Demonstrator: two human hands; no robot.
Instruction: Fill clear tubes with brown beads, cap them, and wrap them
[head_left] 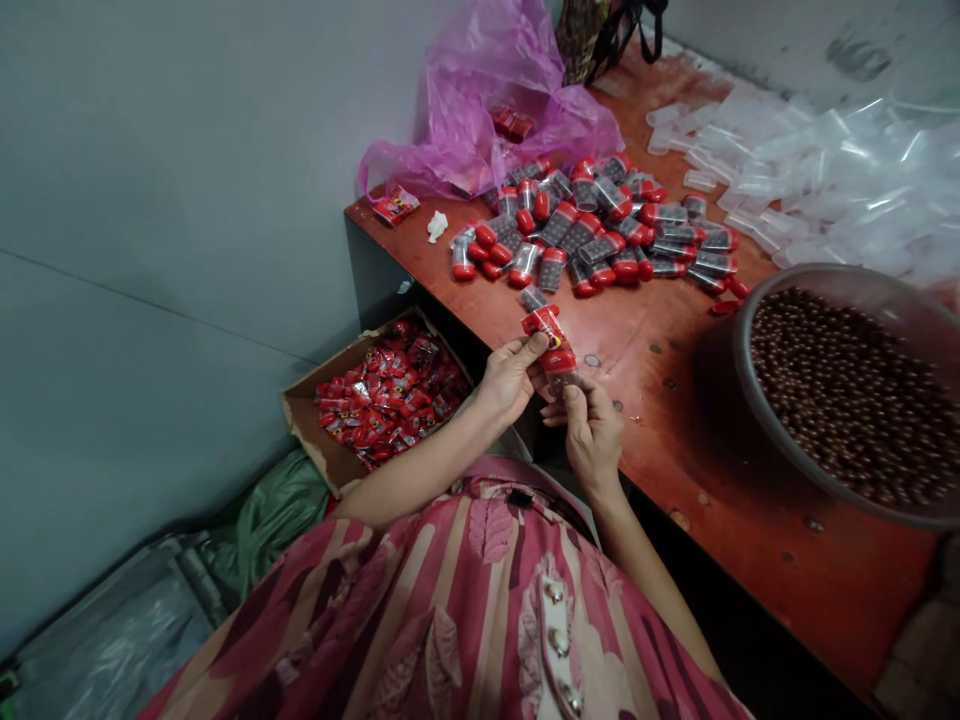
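Near the table's front edge, my left hand (pixel 514 380) pinches a red printed wrapper (pixel 546 325). The fingers of my right hand (pixel 592 430) close round the lower end of a clear container (pixel 561 380) with dark contents, which the wrapper partly covers. Both hands are close together, and some fingertips are hidden behind the items. Just beyond them, a pile of clear containers with red caps and dark contents (pixel 581 235) lies on the red table (pixel 720 510).
A large tub (pixel 780 455) of brown balls (pixel 847 390) stands at right, with empty clear tubes (pixel 817 170) behind. A pink bag (pixel 487 60) lies at the back. Below left is a cardboard box (pixel 322 440) of red packets (pixel 390 395). A grey wall (pixel 165 180) rises at left.
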